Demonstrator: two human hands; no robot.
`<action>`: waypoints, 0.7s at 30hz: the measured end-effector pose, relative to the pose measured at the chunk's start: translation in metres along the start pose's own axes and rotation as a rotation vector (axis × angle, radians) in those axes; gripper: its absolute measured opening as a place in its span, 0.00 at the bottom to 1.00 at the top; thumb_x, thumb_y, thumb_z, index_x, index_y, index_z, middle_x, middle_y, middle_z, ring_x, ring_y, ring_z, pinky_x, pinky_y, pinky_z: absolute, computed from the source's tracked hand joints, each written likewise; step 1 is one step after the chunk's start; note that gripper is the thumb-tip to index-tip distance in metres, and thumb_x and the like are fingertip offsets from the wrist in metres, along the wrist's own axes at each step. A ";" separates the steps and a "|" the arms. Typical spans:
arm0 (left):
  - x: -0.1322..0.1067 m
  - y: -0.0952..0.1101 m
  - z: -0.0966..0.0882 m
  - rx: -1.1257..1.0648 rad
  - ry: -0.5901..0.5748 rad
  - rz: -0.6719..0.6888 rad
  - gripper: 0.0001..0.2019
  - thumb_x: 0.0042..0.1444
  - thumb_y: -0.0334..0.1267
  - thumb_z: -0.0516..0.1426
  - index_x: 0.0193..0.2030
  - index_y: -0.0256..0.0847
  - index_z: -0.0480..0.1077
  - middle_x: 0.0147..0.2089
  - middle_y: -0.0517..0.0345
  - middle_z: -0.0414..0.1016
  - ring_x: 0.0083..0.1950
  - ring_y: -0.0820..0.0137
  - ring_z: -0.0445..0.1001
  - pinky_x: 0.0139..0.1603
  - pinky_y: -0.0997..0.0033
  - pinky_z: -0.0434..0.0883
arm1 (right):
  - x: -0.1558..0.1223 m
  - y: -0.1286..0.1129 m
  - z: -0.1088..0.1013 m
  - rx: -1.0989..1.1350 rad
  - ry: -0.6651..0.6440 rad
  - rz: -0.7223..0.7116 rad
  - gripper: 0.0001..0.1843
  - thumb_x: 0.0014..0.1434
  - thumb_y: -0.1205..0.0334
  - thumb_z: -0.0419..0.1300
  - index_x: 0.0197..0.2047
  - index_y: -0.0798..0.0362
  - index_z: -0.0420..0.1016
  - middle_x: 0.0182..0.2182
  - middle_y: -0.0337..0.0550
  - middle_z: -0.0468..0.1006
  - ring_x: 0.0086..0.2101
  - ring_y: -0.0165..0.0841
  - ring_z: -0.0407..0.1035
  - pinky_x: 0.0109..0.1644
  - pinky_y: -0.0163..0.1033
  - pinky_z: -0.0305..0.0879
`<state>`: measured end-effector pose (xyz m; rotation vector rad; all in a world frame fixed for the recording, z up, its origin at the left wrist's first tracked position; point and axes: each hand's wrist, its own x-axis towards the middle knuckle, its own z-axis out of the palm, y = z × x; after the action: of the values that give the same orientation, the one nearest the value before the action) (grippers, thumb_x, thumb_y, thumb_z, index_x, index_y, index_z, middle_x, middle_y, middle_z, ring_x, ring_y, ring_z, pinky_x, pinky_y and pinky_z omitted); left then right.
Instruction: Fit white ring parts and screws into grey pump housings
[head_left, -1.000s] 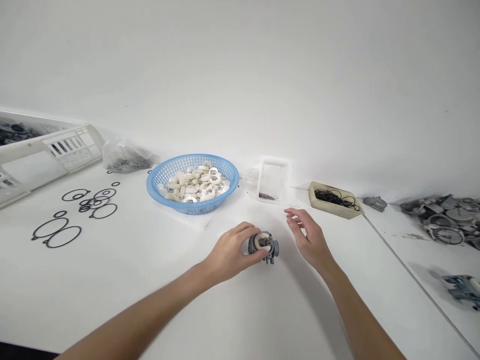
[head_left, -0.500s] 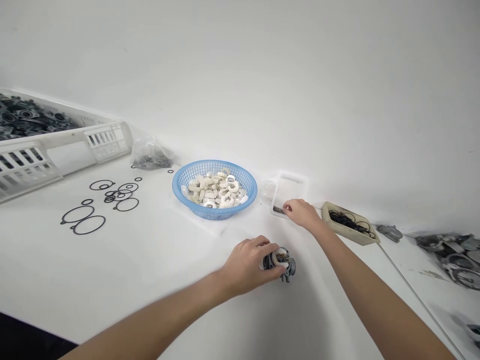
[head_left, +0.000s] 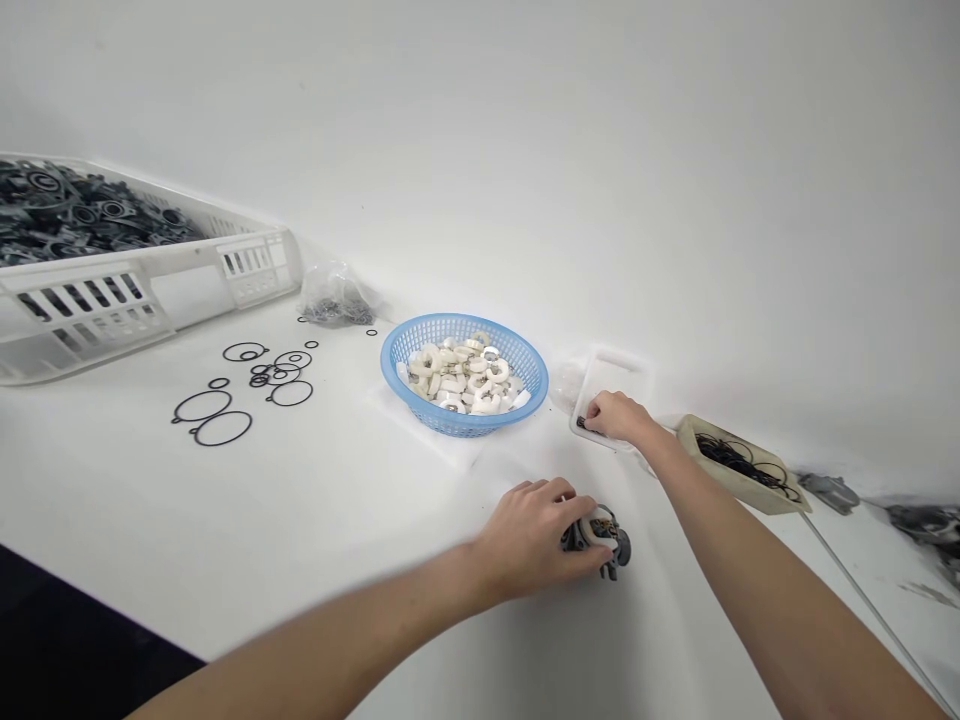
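Observation:
My left hand point(head_left: 541, 535) is closed around a grey metal carburetor point(head_left: 619, 546) standing on the white table. A white ring-like float sits in its open top, with brass parts inside it. My right hand point(head_left: 617, 414) reaches into a small white tray point(head_left: 613, 367), fingertips pinched together at its near left corner. Small dark pins point(head_left: 588, 427) lie there, partly under the fingers; whether one is gripped is hidden. Left of the tray, a blue basket point(head_left: 465, 424) holds many white floats point(head_left: 457, 375).
Black rubber rings point(head_left: 223, 428) lie loose on the left of the table. Behind them stand a white crate point(head_left: 180, 298) of grey metal parts and a clear bag point(head_left: 337, 298) of small pieces. Rightward are a cream box point(head_left: 739, 490) of black rings and a grey part point(head_left: 829, 492).
The view has shifted, so things appear farther right. My right hand stays at the tray, its fingers slightly deeper among the pins. My left hand keeps hold of the carburetor.

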<state>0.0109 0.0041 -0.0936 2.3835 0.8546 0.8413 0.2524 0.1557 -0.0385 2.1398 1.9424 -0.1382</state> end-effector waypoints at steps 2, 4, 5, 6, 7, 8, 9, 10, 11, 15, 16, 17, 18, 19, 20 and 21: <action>0.000 0.000 0.000 0.006 0.003 0.003 0.20 0.63 0.51 0.68 0.57 0.46 0.77 0.51 0.53 0.78 0.46 0.58 0.80 0.52 0.56 0.77 | 0.000 0.000 0.000 0.002 0.003 0.006 0.13 0.74 0.54 0.64 0.54 0.55 0.77 0.50 0.47 0.79 0.46 0.39 0.76 0.51 0.48 0.77; 0.001 -0.001 -0.001 0.010 0.007 0.004 0.20 0.63 0.51 0.68 0.57 0.46 0.77 0.51 0.53 0.78 0.45 0.58 0.80 0.52 0.56 0.77 | -0.001 0.001 0.000 0.008 0.007 0.002 0.13 0.75 0.54 0.64 0.54 0.55 0.77 0.50 0.47 0.79 0.46 0.39 0.77 0.51 0.48 0.77; 0.001 -0.001 -0.001 0.011 0.008 0.003 0.20 0.63 0.51 0.68 0.57 0.46 0.77 0.51 0.53 0.78 0.45 0.58 0.80 0.51 0.56 0.77 | -0.002 0.002 -0.001 0.014 0.009 -0.005 0.13 0.75 0.54 0.64 0.54 0.55 0.77 0.50 0.47 0.79 0.45 0.39 0.77 0.51 0.48 0.77; 0.001 0.000 -0.001 0.011 0.008 0.002 0.20 0.63 0.51 0.68 0.57 0.46 0.77 0.51 0.54 0.78 0.45 0.58 0.80 0.51 0.57 0.77 | -0.002 0.003 -0.001 0.022 0.011 -0.013 0.13 0.75 0.55 0.64 0.54 0.56 0.77 0.50 0.47 0.79 0.45 0.39 0.77 0.51 0.48 0.78; 0.001 0.000 -0.001 0.012 0.007 0.001 0.20 0.63 0.51 0.68 0.57 0.46 0.77 0.51 0.54 0.78 0.45 0.58 0.80 0.50 0.57 0.77 | -0.003 0.003 -0.001 0.032 0.013 -0.023 0.13 0.75 0.55 0.64 0.54 0.56 0.78 0.50 0.47 0.79 0.46 0.39 0.77 0.51 0.48 0.78; 0.000 0.000 -0.001 0.012 0.008 0.001 0.20 0.63 0.51 0.68 0.57 0.46 0.77 0.51 0.53 0.78 0.45 0.58 0.80 0.50 0.58 0.77 | -0.003 0.004 -0.001 0.044 0.017 -0.034 0.13 0.75 0.55 0.64 0.54 0.56 0.78 0.50 0.47 0.79 0.46 0.39 0.77 0.52 0.48 0.77; 0.000 0.000 -0.001 0.011 0.009 0.003 0.19 0.63 0.51 0.68 0.57 0.46 0.77 0.50 0.53 0.78 0.45 0.58 0.80 0.49 0.58 0.77 | -0.004 0.005 -0.001 0.058 0.021 -0.048 0.13 0.75 0.55 0.64 0.54 0.56 0.78 0.50 0.47 0.79 0.46 0.40 0.77 0.52 0.49 0.77; 0.000 0.000 -0.001 0.009 0.012 0.006 0.19 0.63 0.50 0.68 0.56 0.46 0.77 0.50 0.53 0.78 0.45 0.59 0.80 0.49 0.59 0.77 | -0.004 0.005 -0.001 0.072 0.024 -0.061 0.13 0.75 0.55 0.64 0.54 0.56 0.78 0.51 0.47 0.79 0.47 0.40 0.77 0.52 0.49 0.77; 0.000 0.000 -0.001 0.007 0.016 0.009 0.19 0.63 0.50 0.68 0.56 0.46 0.77 0.50 0.53 0.78 0.45 0.59 0.80 0.49 0.59 0.77 | -0.004 0.006 -0.001 0.085 0.028 -0.075 0.13 0.74 0.54 0.64 0.54 0.56 0.78 0.51 0.47 0.79 0.47 0.40 0.77 0.53 0.49 0.77; 0.000 -0.001 0.001 0.011 0.032 0.014 0.19 0.62 0.50 0.68 0.55 0.46 0.77 0.49 0.53 0.78 0.45 0.59 0.80 0.46 0.60 0.77 | -0.003 0.005 0.003 0.121 0.033 -0.104 0.14 0.74 0.54 0.65 0.53 0.56 0.78 0.50 0.47 0.79 0.47 0.40 0.77 0.52 0.49 0.77; 0.000 -0.002 0.001 0.014 0.036 0.015 0.19 0.62 0.50 0.68 0.55 0.45 0.77 0.50 0.53 0.78 0.44 0.59 0.79 0.46 0.60 0.77 | -0.003 0.005 0.004 0.127 0.034 -0.105 0.14 0.74 0.54 0.65 0.53 0.56 0.78 0.50 0.47 0.79 0.47 0.40 0.77 0.52 0.49 0.77; 0.000 -0.002 0.001 0.015 0.039 0.016 0.19 0.62 0.50 0.68 0.55 0.46 0.77 0.50 0.54 0.78 0.44 0.59 0.79 0.45 0.60 0.77 | -0.002 0.004 0.005 0.134 0.036 -0.104 0.14 0.74 0.54 0.65 0.53 0.56 0.78 0.50 0.47 0.79 0.46 0.40 0.77 0.52 0.49 0.77; -0.001 -0.002 0.001 0.014 0.041 0.018 0.19 0.62 0.50 0.68 0.56 0.46 0.77 0.50 0.54 0.78 0.44 0.59 0.79 0.45 0.60 0.77 | -0.002 0.004 0.006 0.141 0.037 -0.103 0.14 0.74 0.54 0.64 0.54 0.56 0.78 0.50 0.47 0.79 0.46 0.40 0.76 0.52 0.49 0.77; -0.001 -0.002 0.001 0.012 0.043 0.020 0.19 0.62 0.50 0.68 0.56 0.46 0.77 0.50 0.54 0.78 0.44 0.59 0.79 0.46 0.60 0.77 | -0.001 0.004 0.007 0.147 0.038 -0.102 0.14 0.74 0.54 0.64 0.54 0.56 0.78 0.50 0.47 0.79 0.46 0.40 0.76 0.52 0.48 0.77; -0.001 -0.002 0.001 0.011 0.044 0.019 0.19 0.62 0.50 0.68 0.56 0.46 0.77 0.50 0.54 0.78 0.44 0.59 0.79 0.46 0.60 0.77 | -0.001 0.005 0.008 0.153 0.037 -0.102 0.14 0.74 0.54 0.64 0.54 0.56 0.78 0.50 0.47 0.79 0.46 0.40 0.76 0.51 0.48 0.77; -0.001 -0.002 0.001 0.010 0.043 0.017 0.19 0.62 0.50 0.68 0.56 0.47 0.77 0.50 0.54 0.78 0.44 0.59 0.79 0.46 0.60 0.77 | -0.001 0.005 0.009 0.158 0.035 -0.103 0.14 0.74 0.53 0.64 0.54 0.56 0.78 0.50 0.47 0.79 0.46 0.40 0.76 0.51 0.48 0.77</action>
<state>0.0103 0.0047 -0.0957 2.3932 0.8579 0.8996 0.2579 0.1525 -0.0461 2.1505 2.1282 -0.2831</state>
